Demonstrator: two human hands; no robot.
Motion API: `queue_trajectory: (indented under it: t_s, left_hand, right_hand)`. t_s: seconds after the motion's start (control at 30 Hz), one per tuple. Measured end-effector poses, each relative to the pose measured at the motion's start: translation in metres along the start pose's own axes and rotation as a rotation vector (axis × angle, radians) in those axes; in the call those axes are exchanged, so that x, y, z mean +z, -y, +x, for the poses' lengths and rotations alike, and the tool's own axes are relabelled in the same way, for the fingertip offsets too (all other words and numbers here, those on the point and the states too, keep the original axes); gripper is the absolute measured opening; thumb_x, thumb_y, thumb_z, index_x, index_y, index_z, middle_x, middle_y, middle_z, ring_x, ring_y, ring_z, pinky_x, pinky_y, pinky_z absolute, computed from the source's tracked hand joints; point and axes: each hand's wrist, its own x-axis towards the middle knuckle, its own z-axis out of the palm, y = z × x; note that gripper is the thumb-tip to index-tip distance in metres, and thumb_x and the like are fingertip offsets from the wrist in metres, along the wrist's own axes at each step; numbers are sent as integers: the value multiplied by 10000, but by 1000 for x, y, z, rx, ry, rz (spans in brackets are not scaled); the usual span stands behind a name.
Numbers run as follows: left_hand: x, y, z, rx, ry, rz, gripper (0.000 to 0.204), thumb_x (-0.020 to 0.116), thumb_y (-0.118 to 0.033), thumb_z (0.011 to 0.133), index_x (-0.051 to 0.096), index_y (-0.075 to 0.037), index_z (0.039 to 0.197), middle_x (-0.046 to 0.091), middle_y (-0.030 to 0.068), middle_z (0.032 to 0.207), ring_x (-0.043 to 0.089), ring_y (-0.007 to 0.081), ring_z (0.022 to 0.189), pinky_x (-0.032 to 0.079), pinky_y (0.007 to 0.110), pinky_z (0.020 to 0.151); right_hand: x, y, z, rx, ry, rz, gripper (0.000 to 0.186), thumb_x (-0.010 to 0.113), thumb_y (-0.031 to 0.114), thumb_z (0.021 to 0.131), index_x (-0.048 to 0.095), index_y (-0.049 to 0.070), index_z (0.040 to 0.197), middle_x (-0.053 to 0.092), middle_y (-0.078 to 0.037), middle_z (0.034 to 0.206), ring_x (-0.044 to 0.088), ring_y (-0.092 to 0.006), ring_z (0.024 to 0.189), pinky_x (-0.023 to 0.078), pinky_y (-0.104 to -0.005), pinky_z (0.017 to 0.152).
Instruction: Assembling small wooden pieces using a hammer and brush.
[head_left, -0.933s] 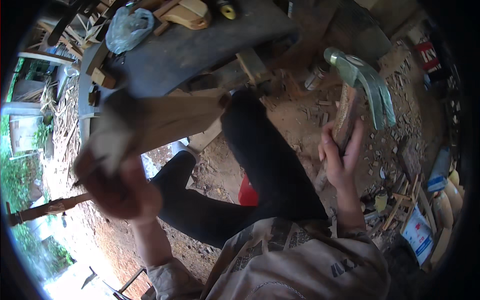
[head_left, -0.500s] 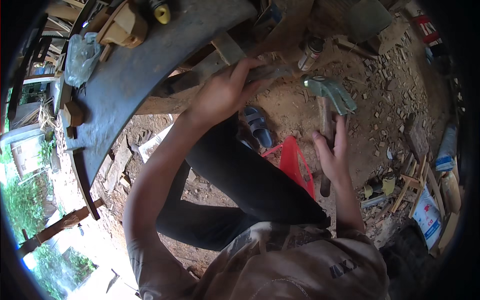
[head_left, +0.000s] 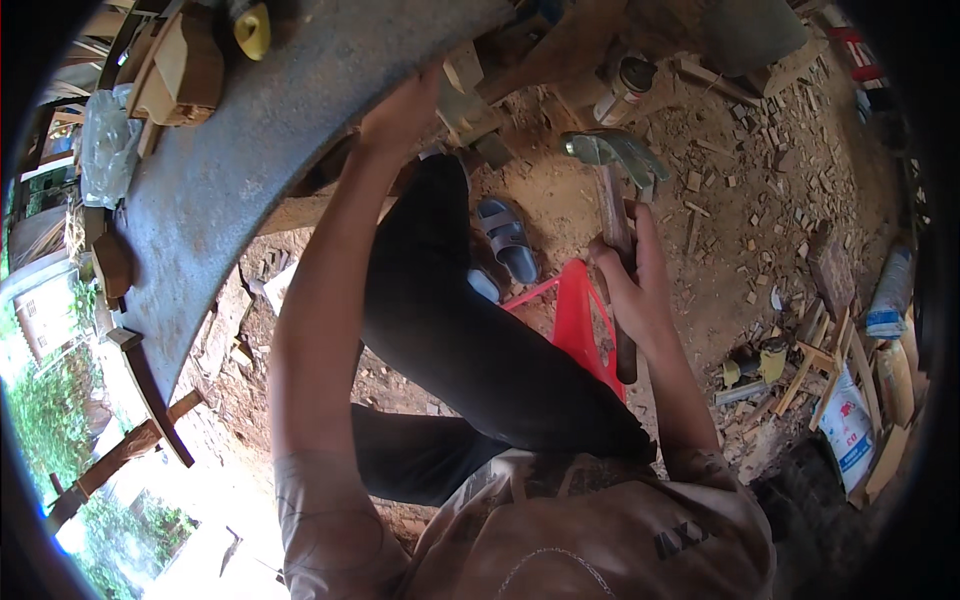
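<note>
My right hand (head_left: 637, 268) is wrapped round the wooden handle of a claw hammer (head_left: 615, 210). Its greenish metal head points away from me, above the dirt floor. My left hand (head_left: 403, 108) reaches to the edge of the dark worktop (head_left: 250, 150), beside some wood blocks (head_left: 465, 100). Its fingers are blurred and partly hidden there, so whatever they touch does not show.
A carved wooden block (head_left: 190, 75) and a clear plastic bag (head_left: 108, 150) lie on the worktop. On the floor are a sandal (head_left: 508, 240), a red plastic object (head_left: 575, 320), a spray can (head_left: 625, 90) and many wood chips. A blue-and-white sack (head_left: 850, 430) leans at the right.
My left hand has moved away and left to the worktop edge; the dark flat piece it held is no longer visible in it. The hammer in my right hand has shifted slightly left.
</note>
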Motion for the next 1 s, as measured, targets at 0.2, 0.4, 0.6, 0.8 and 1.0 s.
queue_trajectory:
  t_s: [0.2,0.4,0.6,0.8,1.0]
  left_hand:
    - [23,10,2,20,-68,68,467,648,-398,1021,563,-5,1258,701,232,784,726,397,748,559,463,664]
    - [7,-11,-7,-148,6,57,455,679,-388,1002,580,-27,1260,708,203,788,718,396,752,553,452,666]
    - [-5,-27,-9,-150,29,-36,411,710,-361,980,621,-56,1241,692,175,749,706,344,688,531,425,636]
    - [-14,-21,-12,-298,163,-16,464,682,-349,990,601,-32,1319,714,255,1130,729,416,992,600,485,853]
    - [-13,-13,-16,-245,74,5,492,694,-420,981,655,-14,1256,679,148,724,705,241,663,524,387,622]
  right_hand:
    - [8,8,23,-143,-6,13,361,626,140,967,482,28,1278,614,-85,831,563,-131,724,452,-319,663]
    - [14,29,55,-166,31,6,363,644,188,976,504,24,1268,604,-80,819,567,-133,716,450,-327,655]
    - [31,41,94,-351,18,-25,370,631,225,986,524,0,1260,636,-91,856,586,-176,742,462,-334,699]
    - [67,20,156,-411,-98,-102,468,747,257,892,533,3,1221,652,-132,938,640,-217,803,509,-360,766]
    - [118,-5,210,-403,-50,157,586,823,236,808,508,10,1249,679,-128,1018,686,-231,897,540,-380,804]
